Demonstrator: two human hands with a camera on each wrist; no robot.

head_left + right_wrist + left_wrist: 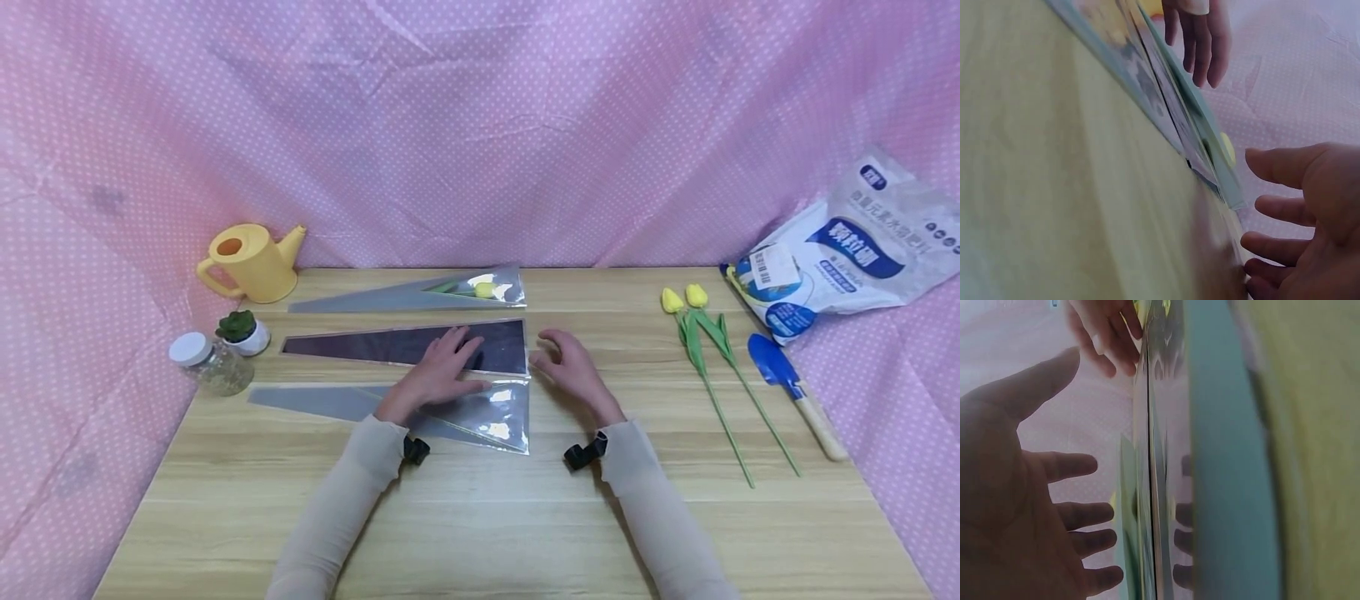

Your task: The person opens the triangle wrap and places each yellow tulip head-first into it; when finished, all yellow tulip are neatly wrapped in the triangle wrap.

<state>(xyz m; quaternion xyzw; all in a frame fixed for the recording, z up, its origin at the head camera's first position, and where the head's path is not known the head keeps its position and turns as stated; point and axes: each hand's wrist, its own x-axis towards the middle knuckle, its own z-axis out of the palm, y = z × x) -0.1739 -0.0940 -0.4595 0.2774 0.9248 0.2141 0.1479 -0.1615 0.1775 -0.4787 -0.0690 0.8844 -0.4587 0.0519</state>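
Observation:
Three long tapered clear flower sleeves lie one behind another on the wooden table. The far sleeve (367, 293) holds a yellow tulip (484, 290). Over the middle sleeve (352, 344), which is dark, my left hand (441, 372) spreads its fingers; in the left wrist view the fingertips (1094, 540) reach toward the plastic, and contact is hard to tell. Below it lies the near sleeve (318, 402), partly hidden by the left wrist. Just beyond the wide ends, my right hand (572, 368) is loosely bent with nothing in it.
Two yellow tulips (705, 379) and a blue trowel (772, 362) lie on the right, near a white bag (832, 250). At the left stand a yellow watering can (258, 262), a small potted plant (243, 332) and a lidded glass jar (221, 371). Pink dotted cloth (480, 150) hangs behind.

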